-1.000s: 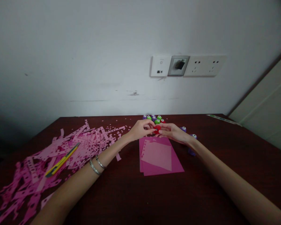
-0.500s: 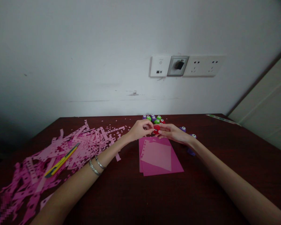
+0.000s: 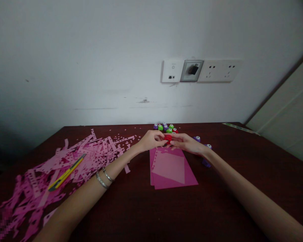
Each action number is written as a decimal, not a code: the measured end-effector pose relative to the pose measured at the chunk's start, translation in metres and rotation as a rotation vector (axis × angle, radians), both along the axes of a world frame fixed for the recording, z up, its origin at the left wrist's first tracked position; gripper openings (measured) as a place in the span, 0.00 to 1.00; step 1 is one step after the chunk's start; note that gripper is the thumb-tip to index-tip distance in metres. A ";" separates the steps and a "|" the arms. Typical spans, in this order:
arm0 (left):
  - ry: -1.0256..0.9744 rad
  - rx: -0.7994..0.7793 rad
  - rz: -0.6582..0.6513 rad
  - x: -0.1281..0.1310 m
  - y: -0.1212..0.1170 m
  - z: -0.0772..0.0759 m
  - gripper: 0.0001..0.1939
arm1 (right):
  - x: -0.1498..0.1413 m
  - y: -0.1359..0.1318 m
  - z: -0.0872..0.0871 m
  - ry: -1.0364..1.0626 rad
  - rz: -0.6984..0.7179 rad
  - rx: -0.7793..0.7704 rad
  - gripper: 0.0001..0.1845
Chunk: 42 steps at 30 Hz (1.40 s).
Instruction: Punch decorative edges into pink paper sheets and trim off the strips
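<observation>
A small red craft punch [image 3: 168,138] is held up just beyond the pink sheets. My left hand [image 3: 153,139] pinches at its left edge with thumb and forefinger. From the right, my right hand [image 3: 185,142] grips the same punch between thumb and fingers. Part of it is hidden behind my fingertips. Below my hands lies a light pink sheet [image 3: 169,167] with notches cut along its left edge. It rests on darker magenta paper [image 3: 189,179]. Behind my hands stand several green, purple and red punches [image 3: 165,127] with white round tops.
Pink paper strips [image 3: 88,154] full of punched holes cover the table's left side, with a yellow utility knife [image 3: 67,173] on them. More purple punches [image 3: 206,163] lie by my right forearm. A patterned strip [image 3: 241,129] is at the back right, and a wall [image 3: 116,67] rises behind.
The red punch has turned in my fingers: its grey middle showed before, and now a red ridged side faces me. My left hand has shifted very slightly; the papers lie as before.
</observation>
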<state>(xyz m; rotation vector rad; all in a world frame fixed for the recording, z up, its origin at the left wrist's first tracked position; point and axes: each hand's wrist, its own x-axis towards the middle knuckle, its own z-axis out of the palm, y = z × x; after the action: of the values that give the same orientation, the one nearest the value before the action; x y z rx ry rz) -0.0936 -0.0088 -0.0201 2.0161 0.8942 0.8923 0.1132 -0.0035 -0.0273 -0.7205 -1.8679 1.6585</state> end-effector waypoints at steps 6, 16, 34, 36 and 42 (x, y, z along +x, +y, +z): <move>-0.024 -0.026 0.006 0.001 -0.001 -0.001 0.07 | -0.004 -0.003 0.005 -0.054 -0.079 0.078 0.25; 0.031 0.090 0.048 0.002 0.000 -0.003 0.07 | -0.013 -0.002 0.002 -0.026 -0.081 0.174 0.22; 0.038 0.436 0.223 0.005 -0.002 -0.017 0.07 | -0.024 -0.018 0.016 -0.166 -0.214 0.593 0.23; 0.016 0.436 0.245 0.006 -0.004 -0.016 0.06 | -0.024 -0.018 0.016 -0.188 -0.223 0.626 0.23; 0.017 0.402 0.201 0.004 -0.005 -0.012 0.07 | -0.023 -0.017 0.011 -0.146 -0.187 0.508 0.31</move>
<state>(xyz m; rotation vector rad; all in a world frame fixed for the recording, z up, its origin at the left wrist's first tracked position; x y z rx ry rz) -0.0895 -0.0142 -0.0318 2.3013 1.0017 1.2488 0.0906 -0.0204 -0.0159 -0.7781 -2.1280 0.9751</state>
